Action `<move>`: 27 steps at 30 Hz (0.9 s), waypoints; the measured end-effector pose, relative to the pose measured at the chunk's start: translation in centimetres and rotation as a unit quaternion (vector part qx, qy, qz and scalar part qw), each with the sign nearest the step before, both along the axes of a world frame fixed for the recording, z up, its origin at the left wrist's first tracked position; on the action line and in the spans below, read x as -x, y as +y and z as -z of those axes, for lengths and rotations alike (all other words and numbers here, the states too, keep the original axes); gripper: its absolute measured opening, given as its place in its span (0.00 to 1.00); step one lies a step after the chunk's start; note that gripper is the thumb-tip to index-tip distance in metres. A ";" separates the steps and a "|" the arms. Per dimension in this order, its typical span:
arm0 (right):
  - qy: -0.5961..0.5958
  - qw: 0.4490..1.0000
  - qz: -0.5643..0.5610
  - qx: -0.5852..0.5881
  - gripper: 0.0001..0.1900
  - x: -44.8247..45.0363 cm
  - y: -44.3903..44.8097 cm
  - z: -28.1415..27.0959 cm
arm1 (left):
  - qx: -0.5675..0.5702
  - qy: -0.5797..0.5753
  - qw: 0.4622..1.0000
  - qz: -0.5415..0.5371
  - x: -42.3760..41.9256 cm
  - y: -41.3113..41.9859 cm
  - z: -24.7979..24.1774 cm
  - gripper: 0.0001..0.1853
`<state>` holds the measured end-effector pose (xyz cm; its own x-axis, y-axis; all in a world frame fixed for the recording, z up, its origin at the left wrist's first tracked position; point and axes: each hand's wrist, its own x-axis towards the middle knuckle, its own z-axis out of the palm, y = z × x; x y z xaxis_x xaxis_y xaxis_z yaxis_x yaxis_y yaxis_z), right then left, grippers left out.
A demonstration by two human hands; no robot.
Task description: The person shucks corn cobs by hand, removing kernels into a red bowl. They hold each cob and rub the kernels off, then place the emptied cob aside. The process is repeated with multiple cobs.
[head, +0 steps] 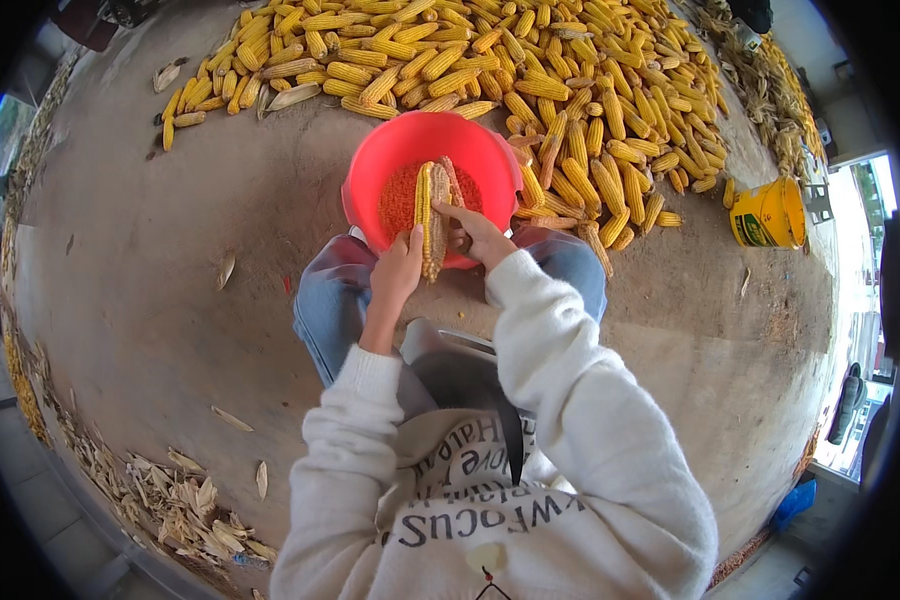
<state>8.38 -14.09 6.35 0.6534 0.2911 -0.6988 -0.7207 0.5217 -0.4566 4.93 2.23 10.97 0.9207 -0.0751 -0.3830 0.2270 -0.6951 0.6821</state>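
Observation:
My left hand (399, 266) grips the lower left side of a partly shelled corn cob (433, 217), yellow kernels on its left and bare brown cob on its right. My right hand (476, 231) is closed about the cob's right side, its index finger lying on the bare part. Behind the cob, another reddish cob (450, 178) leans in view; whether the right hand holds it too, I cannot tell. Both hands are over the near part of a red plastic basin (364, 161) between my knees. Loose orange kernels (401, 196) cover the basin's bottom.
A large heap of husked corn cobs (570, 82) lies beyond the basin and to its right. A yellow bucket (754, 217) lies tilted at the right. Dry husks (187, 502) are piled at the lower left, and a few lie scattered on the concrete floor (157, 300).

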 end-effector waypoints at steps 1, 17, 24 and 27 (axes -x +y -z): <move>0.010 1.000 0.013 -0.010 0.14 -0.2 0.1 -0.2 | -0.133 -0.038 0.990 0.024 0.1 0.0 -2.4 0.34; 0.072 0.985 0.129 0.090 0.16 -4.6 1.4 -0.9 | 0.260 -0.436 0.713 0.484 11.0 -8.8 -10.8 0.24; -0.046 0.985 0.109 0.128 0.14 -0.8 1.2 -4.9 | -0.001 -0.431 0.877 0.212 5.5 -3.9 -9.0 0.36; -0.074 0.982 0.109 0.135 0.14 0.4 1.3 -7.3 | 0.134 -0.256 0.957 0.010 1.2 -1.5 -3.6 0.40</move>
<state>7.99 -12.83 13.67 0.7792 -0.0494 -0.6248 -0.5218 0.5012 -0.6904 3.73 0.72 14.55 0.9798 -0.1281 0.1532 -0.1965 -0.4795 0.8552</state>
